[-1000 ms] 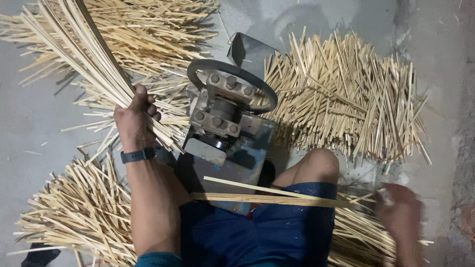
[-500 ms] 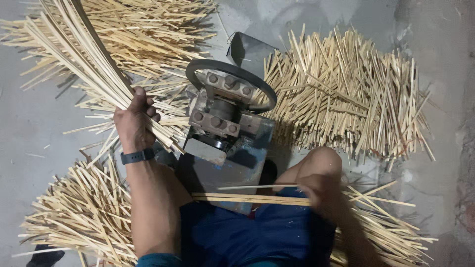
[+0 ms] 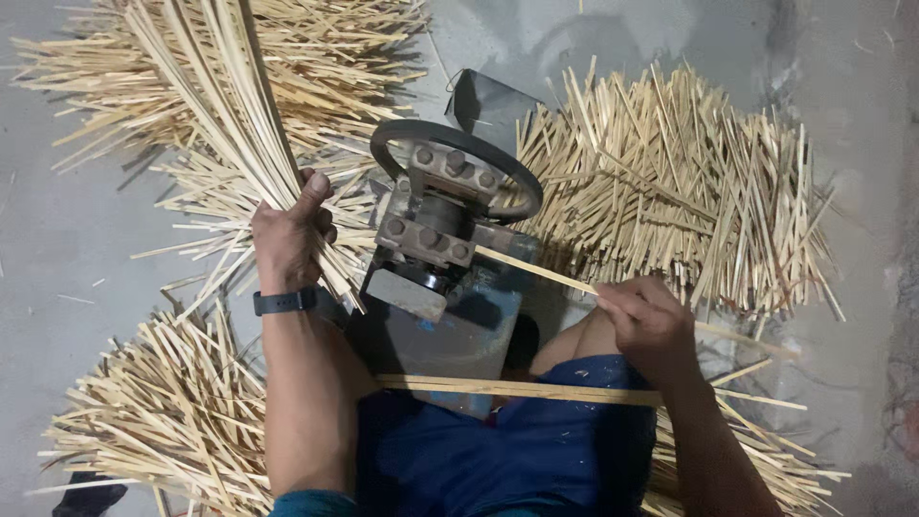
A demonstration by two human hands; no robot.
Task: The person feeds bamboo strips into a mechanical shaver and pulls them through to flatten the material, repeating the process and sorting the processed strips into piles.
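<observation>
My left hand (image 3: 287, 239) grips a thick bundle of long bamboo strips (image 3: 215, 91) that fans up to the top left. A dark band sits on that wrist. My right hand (image 3: 651, 321) holds a single bamboo strip (image 3: 536, 271), whose far tip touches the metal splitting machine (image 3: 436, 225) just below its black ring wheel (image 3: 455, 158). Two more long strips (image 3: 517, 390) lie across my lap on the blue shorts.
Heaps of cut bamboo sticks lie on the grey concrete floor: one at the right (image 3: 684, 182), one at the top left (image 3: 316, 57), one at the lower left (image 3: 158, 412). More sticks (image 3: 766, 450) lie under my right arm.
My right hand came up from the lower right sticks with a single strip and brought its tip to the machine. The left hand and its bundle stayed put.
</observation>
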